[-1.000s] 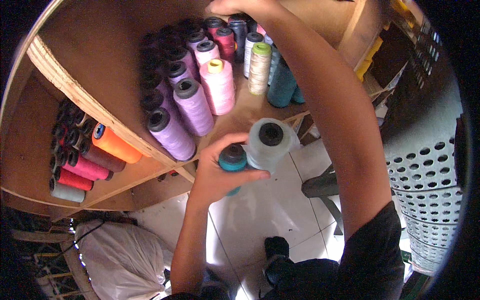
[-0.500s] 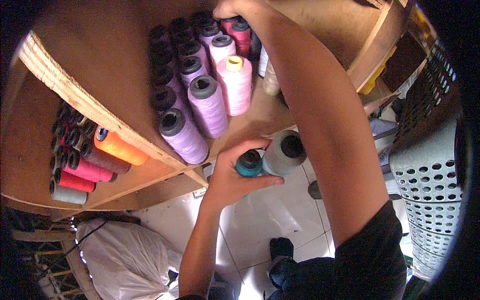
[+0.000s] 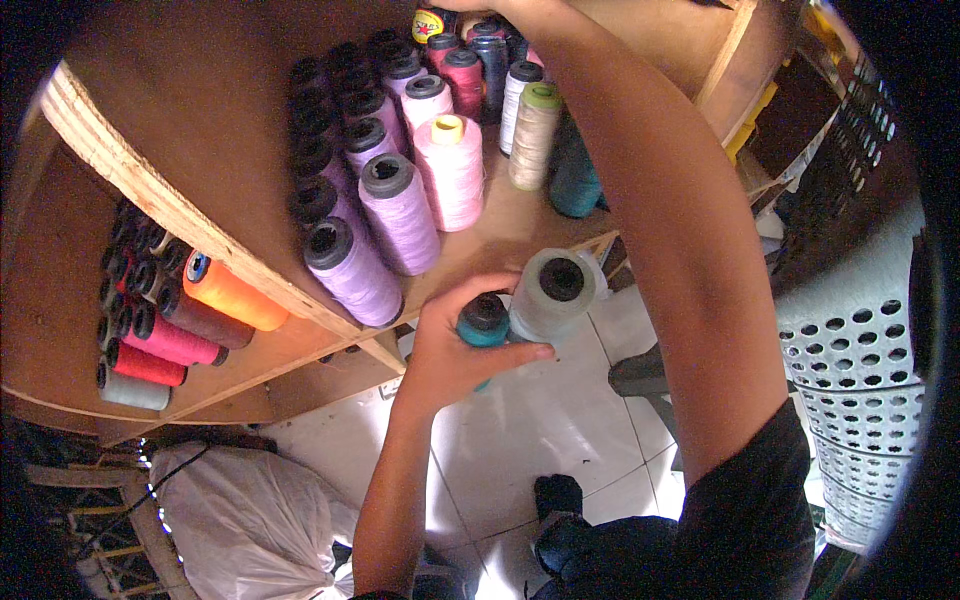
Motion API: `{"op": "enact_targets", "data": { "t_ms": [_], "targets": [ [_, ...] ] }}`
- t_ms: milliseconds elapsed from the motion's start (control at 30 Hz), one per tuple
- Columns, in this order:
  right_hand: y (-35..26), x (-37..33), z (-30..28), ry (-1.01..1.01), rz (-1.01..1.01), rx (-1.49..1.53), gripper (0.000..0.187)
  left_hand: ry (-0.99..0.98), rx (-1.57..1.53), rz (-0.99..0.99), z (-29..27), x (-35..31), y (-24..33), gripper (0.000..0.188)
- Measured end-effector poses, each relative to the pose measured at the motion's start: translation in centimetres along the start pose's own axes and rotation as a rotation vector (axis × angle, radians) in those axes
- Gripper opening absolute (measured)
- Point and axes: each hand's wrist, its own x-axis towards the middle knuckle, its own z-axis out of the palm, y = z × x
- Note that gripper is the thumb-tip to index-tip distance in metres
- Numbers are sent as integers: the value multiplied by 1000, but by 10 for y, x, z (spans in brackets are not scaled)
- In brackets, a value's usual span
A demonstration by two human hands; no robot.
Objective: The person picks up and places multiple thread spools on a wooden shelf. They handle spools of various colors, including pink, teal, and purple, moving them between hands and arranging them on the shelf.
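Note:
My left hand (image 3: 445, 355) is closed around two thread spools held side by side, a small teal one (image 3: 484, 320) and a larger pale grey-green one (image 3: 550, 292). They sit just below the front edge of a wooden shelf (image 3: 150, 195). My right forearm (image 3: 640, 200) stretches up over the shelf. My right hand (image 3: 497, 8) is cut off by the top edge among the back row of spools, so its grip is hidden. Purple spools (image 3: 398, 212), a pink one (image 3: 452, 170) and a beige one (image 3: 533, 135) stand beside that arm.
A lower shelf holds lying spools, among them orange (image 3: 235, 293) and red (image 3: 145, 362). A dark teal spool (image 3: 575, 185) stands partly behind my arm. A white sack (image 3: 250, 510) lies on the tiled floor at the left. A white perforated basket (image 3: 860, 400) stands at the right.
My left hand with the two spools has sunk a little below the shelf edge. My right arm keeps reaching to the back row, and the view has shifted slightly.

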Motion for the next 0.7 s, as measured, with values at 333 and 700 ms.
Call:
{"op": "enact_targets", "data": {
  "t_ms": [333, 700],
  "targets": [
    [11, -16, -28, 315, -7, -142, 59, 25, -46, -16, 1, -1, -1, 62],
    [5, 2, -17, 648, -287, 236, 64, 120, -25, -16, -7, -7, -1, 66]
  ]
}}
